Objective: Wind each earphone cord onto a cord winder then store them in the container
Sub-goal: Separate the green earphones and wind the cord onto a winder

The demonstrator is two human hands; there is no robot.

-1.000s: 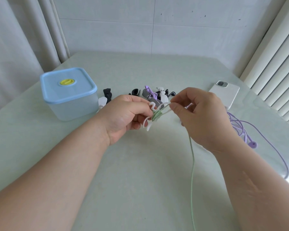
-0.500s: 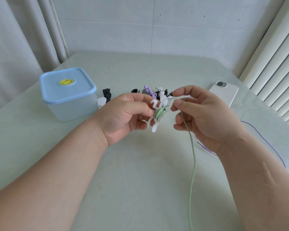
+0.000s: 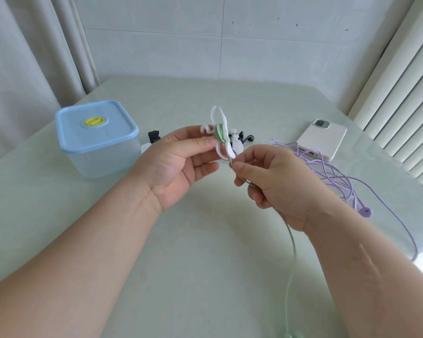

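Our left hand [image 3: 178, 164] pinched the winder [image 3: 226, 148], roughly upright above the counter's [image 3: 205, 240] middle. Our right hand [image 3: 274, 186], just below-right of it, pinched the green cord [image 3: 292, 245], which trailed toward the near edge.

A white cord winder [image 3: 220, 142], with looped ends and a few turns of the pale green earphone cord [image 3: 294, 247] round its middle, is held upright above the surface, pinched in the left hand [image 3: 178, 164]; the rest of that cord runs down through the pinching right hand [image 3: 274, 184] and off the lower edge of the view. The purple earphone cord [image 3: 327, 167] lies unwound in a loose tangle on the surface to the right, an earbud [image 3: 365, 211] at its near end. The clear square container [image 3: 103, 162] stands closed under a blue lid at far left, with spare black and white winders [image 3: 241, 140] heaped behind the hands.
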